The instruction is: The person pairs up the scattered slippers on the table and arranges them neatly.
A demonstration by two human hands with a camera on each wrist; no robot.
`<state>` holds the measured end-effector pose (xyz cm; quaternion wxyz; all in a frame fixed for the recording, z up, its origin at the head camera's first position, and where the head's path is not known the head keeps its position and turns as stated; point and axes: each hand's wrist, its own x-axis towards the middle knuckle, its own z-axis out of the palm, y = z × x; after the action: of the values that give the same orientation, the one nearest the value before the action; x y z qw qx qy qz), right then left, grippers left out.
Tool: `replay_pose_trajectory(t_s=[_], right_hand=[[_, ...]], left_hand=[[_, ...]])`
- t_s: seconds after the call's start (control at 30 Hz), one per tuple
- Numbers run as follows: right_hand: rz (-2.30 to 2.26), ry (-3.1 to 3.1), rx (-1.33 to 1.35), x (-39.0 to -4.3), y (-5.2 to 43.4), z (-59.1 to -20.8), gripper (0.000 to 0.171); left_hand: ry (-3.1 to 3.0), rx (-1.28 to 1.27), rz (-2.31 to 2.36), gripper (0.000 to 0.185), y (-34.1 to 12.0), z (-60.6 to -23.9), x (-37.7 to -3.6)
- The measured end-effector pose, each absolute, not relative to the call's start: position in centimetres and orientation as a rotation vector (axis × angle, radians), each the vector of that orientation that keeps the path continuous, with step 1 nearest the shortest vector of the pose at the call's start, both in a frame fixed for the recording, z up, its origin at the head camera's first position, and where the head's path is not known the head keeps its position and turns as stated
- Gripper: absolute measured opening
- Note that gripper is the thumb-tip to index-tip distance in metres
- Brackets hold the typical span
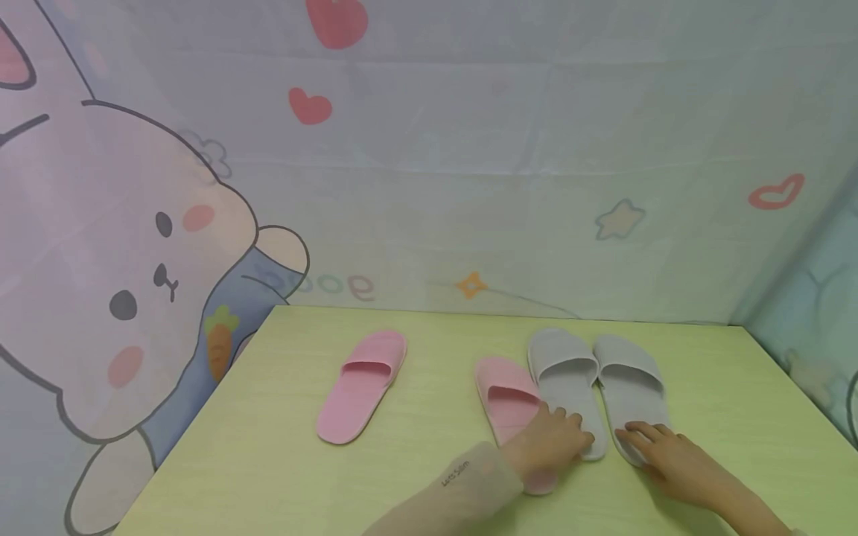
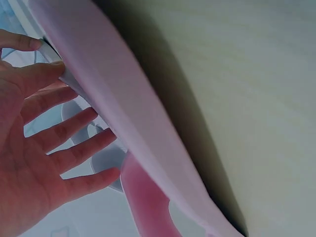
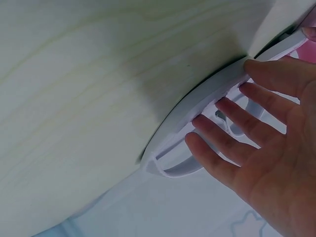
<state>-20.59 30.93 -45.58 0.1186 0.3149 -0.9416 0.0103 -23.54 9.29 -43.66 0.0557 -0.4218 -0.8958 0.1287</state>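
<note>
Behind everything, a cartoon rabbit backdrop (image 1: 134, 298) with hearts and stars. In front, a pale green desk (image 1: 268, 461) carrying four slippers. Far left, well apart from the rest, a lone pink slipper (image 1: 362, 387), angled. Right of centre, a second pink slipper (image 1: 506, 398) just beside a grey pair standing side by side near the back edge. Resting on the heel of the left grey slipper (image 1: 566, 380), the left hand (image 1: 546, 447), sleeve over the second pink slipper's heel, fingers (image 2: 74, 128) straight and spread wide, gripping nothing. Resting on the heel of the right grey slipper (image 1: 630, 383), the right hand (image 1: 670, 458), fingers (image 3: 227, 143) likewise straight and fanned, pressing flat rather than curled round it.
</note>
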Motion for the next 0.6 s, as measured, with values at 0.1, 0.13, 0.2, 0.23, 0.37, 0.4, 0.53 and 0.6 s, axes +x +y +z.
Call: replay_pose_trajectory(t_s=[0.1,0.13,0.2,0.23,0.37,0.4,0.53,0.6], right_hand=[[0.049,-2.726,0.944,-20.9,31.1,-45.7,0.050],[0.051,-2.708,0.953,-21.0,31.1,-45.7,0.050],[0.045,-2.673,0.973,-21.1,31.2,-45.7,0.051],[0.048,-2.656,0.980,-21.2,31.2,-45.7,0.051],[0.067,-2.644,0.995,-21.5,31.4,-45.6,0.051],[0.078,-2.650,0.999,-21.5,31.4,-45.6,0.051],[0.100,-2.649,1.015,-21.9,31.5,-45.5,0.050],[0.102,-2.646,1.021,-22.1,31.5,-45.5,0.050]], left_hand=[[-2.740,-1.278,0.380,0.024,9.4,-43.6,-23.7],[-2.745,-1.277,0.379,0.024,9.4,-43.5,-23.8],[-2.757,-1.273,0.369,0.025,9.5,-43.5,-23.9],[-2.762,-1.270,0.363,0.026,9.5,-43.4,-23.9],[-2.769,-1.251,0.368,0.027,9.6,-43.3,-24.1],[-2.771,-1.248,0.370,0.027,9.6,-43.3,-24.1],[-2.792,-1.238,0.356,0.028,9.6,-43.4,-24.3],[-2.805,-1.235,0.341,0.029,9.6,-43.5,-24.5]])
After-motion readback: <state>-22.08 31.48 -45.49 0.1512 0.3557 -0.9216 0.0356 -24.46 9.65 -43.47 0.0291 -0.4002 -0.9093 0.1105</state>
